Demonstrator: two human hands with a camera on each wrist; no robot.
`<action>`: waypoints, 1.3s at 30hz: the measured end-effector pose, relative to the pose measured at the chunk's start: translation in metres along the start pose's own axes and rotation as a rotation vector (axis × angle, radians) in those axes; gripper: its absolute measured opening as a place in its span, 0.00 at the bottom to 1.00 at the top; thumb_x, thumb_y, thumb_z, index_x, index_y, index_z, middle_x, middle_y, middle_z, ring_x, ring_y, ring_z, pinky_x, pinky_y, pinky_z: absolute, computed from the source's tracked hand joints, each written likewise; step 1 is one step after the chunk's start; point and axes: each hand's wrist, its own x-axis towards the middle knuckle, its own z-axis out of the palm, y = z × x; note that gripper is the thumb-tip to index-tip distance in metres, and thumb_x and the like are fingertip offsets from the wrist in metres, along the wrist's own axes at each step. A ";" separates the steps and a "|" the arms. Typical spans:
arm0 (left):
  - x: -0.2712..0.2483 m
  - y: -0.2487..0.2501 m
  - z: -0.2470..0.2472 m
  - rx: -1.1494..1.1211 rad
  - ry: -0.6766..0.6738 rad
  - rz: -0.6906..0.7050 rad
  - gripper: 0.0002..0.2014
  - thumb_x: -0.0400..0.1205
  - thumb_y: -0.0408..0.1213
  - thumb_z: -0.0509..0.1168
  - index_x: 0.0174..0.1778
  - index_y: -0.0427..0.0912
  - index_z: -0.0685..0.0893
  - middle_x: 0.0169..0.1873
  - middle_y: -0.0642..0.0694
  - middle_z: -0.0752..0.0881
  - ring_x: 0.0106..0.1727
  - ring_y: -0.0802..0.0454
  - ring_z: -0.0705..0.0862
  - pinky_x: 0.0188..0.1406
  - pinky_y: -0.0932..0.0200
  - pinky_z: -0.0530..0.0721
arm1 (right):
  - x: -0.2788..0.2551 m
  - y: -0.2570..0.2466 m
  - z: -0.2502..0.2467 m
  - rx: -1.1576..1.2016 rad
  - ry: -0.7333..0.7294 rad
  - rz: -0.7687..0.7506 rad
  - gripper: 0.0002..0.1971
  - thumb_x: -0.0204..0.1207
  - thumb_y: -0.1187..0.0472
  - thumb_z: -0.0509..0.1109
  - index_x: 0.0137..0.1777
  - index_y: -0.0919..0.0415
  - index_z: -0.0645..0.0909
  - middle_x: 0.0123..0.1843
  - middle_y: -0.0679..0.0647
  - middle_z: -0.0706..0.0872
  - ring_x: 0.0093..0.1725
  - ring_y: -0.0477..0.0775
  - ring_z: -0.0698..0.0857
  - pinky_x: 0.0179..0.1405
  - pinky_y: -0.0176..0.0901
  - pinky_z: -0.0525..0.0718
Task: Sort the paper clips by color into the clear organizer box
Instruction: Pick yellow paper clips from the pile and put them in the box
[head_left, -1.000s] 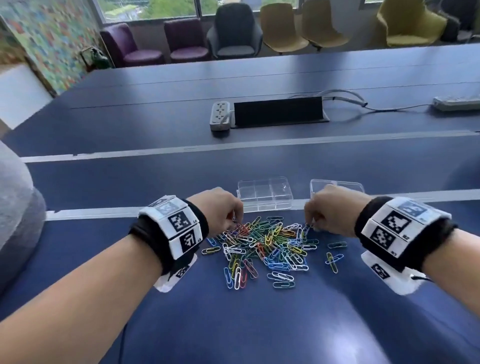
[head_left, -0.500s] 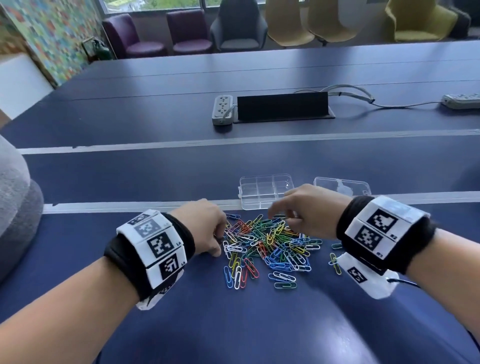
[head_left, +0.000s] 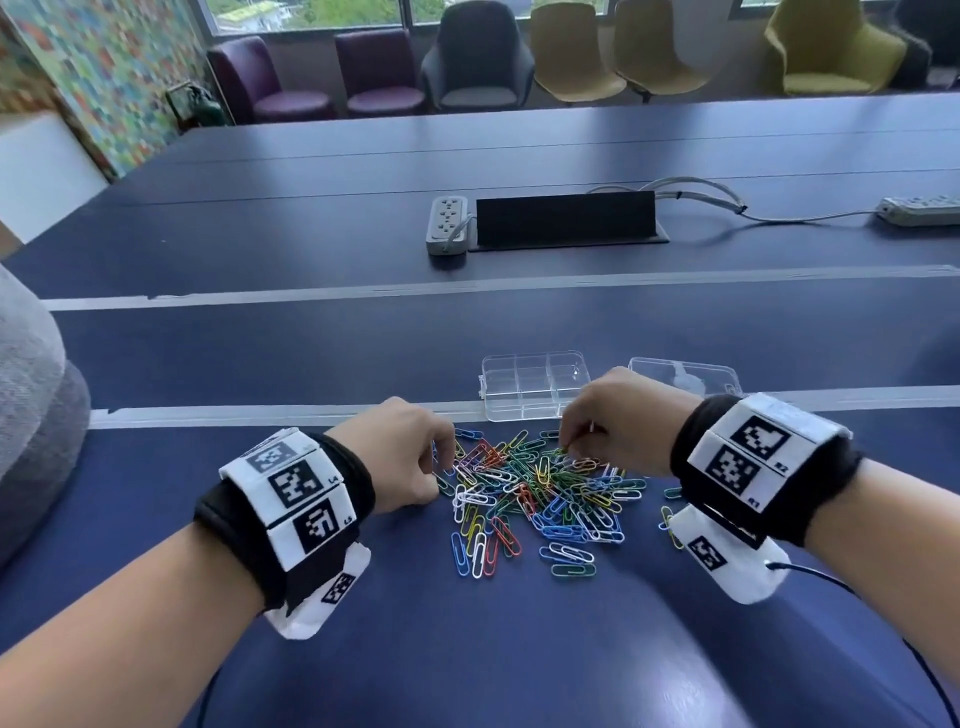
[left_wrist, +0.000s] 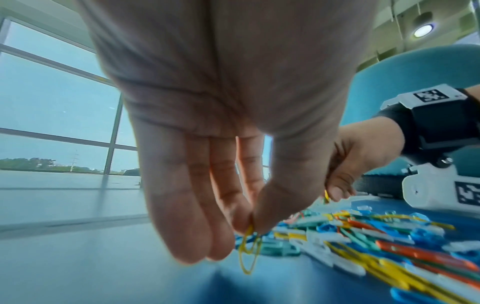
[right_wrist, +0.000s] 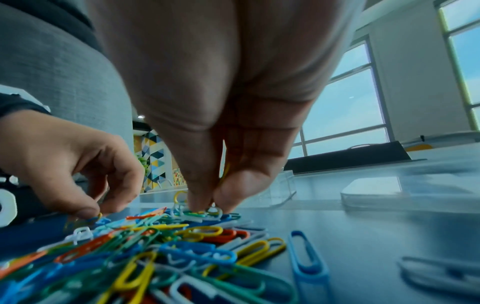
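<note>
Both hands came lower into the paper clip pile (head_left: 540, 488) before the organizer box (head_left: 535, 384): left hand (head_left: 400, 457) pinches a yellow clip (left_wrist: 248, 250), right hand (head_left: 618, 421) pinches one also. Better lift slowly, so neighbours untangle.

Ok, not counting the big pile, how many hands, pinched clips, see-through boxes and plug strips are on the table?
Hands: 2 (left hand, right hand)
Pinched clips: 2 (yellow paper clip in the left grip, yellow paper clip in the right)
Clear boxes: 2 (organizer box, flat clear case beside it)
Power strips: 2 (near power strip, far power strip)
Total: 8
</note>
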 end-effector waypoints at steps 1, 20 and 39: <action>0.000 -0.001 0.000 -0.021 0.016 -0.003 0.10 0.72 0.34 0.65 0.46 0.49 0.86 0.29 0.55 0.82 0.28 0.65 0.76 0.35 0.68 0.77 | -0.002 0.000 0.000 0.008 0.004 0.019 0.09 0.76 0.60 0.69 0.50 0.50 0.89 0.47 0.46 0.91 0.48 0.46 0.87 0.35 0.30 0.81; 0.016 0.013 0.005 -0.323 0.083 0.062 0.15 0.78 0.26 0.61 0.38 0.53 0.85 0.30 0.61 0.83 0.26 0.73 0.79 0.30 0.81 0.74 | 0.002 0.001 0.010 0.009 -0.026 0.121 0.13 0.81 0.64 0.58 0.57 0.52 0.81 0.56 0.53 0.82 0.57 0.55 0.81 0.57 0.44 0.80; 0.013 0.014 0.012 -0.081 -0.039 0.117 0.02 0.73 0.36 0.72 0.40 0.43 0.89 0.29 0.53 0.83 0.30 0.60 0.78 0.39 0.64 0.79 | -0.001 -0.006 0.013 0.039 -0.060 0.002 0.17 0.81 0.63 0.57 0.63 0.48 0.80 0.56 0.54 0.84 0.55 0.58 0.83 0.59 0.46 0.81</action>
